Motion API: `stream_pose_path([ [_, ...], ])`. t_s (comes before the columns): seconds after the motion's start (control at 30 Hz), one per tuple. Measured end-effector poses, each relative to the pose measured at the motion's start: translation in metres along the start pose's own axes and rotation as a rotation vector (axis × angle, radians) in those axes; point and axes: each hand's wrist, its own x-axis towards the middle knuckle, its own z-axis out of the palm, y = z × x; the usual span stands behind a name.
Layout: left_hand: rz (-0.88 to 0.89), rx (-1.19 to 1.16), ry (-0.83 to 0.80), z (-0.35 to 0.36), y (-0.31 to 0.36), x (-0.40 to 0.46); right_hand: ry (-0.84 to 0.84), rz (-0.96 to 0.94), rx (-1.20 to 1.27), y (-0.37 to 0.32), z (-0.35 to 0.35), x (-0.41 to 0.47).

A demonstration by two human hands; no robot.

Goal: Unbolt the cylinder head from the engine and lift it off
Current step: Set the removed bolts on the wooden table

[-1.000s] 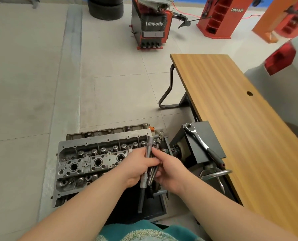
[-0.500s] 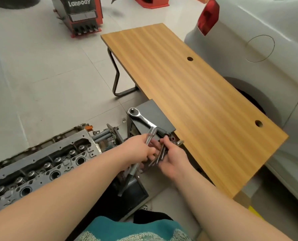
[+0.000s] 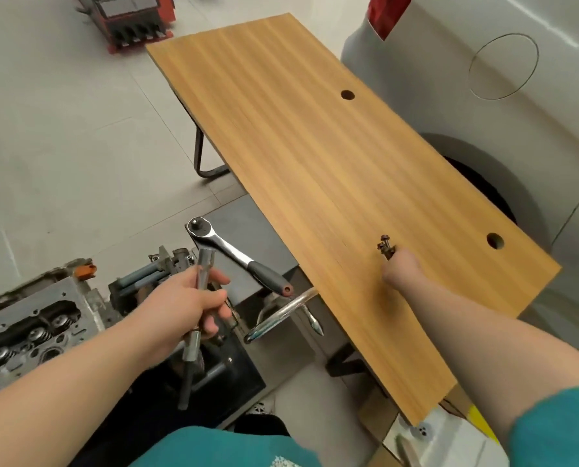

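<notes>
Half a second ago both hands met near the ratchet; now the right hand (image 3: 401,269) has swung out over the desk (image 3: 315,146), carrying the bolts (image 3: 386,247) with it. Its grip is curled tight around them, their dark heads poking up past the fingers, above the wood near the desk's close end. Whether the bolts touch the desk cannot be told.

Left hand (image 3: 187,301) stays back by the engine, its grip wrapped round a long socket extension (image 3: 197,315) held nearly upright, socket end up, thin shaft hanging below the fist.

Ratchet (image 3: 234,254) lies on a dark stand just beside the desk's edge, head toward the floor tiles, rubber handle pointing to the desk. A chrome handle (image 3: 281,313) sits just below it.

Cylinder head (image 3: 28,325) sits at the lower left, still on the engine, valve springs showing, well apart from the right hand.

A white car (image 3: 500,96) stands beyond the desk, and a red machine (image 3: 136,18) on the floor far off.
</notes>
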Motion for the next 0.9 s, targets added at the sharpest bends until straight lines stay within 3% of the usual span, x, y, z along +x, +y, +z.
stream_pose_path([
  [0.3, -0.02, -0.142, 0.147, 0.011, -0.015, 0.013, 0.167, -0.141, -0.141, -0.006, 0.024, 0.036],
  [0.9, 0.013, -0.215, 0.214, 0.013, 0.004, 0.01, 0.154, -0.175, -0.167, 0.005, 0.022, 0.043],
])
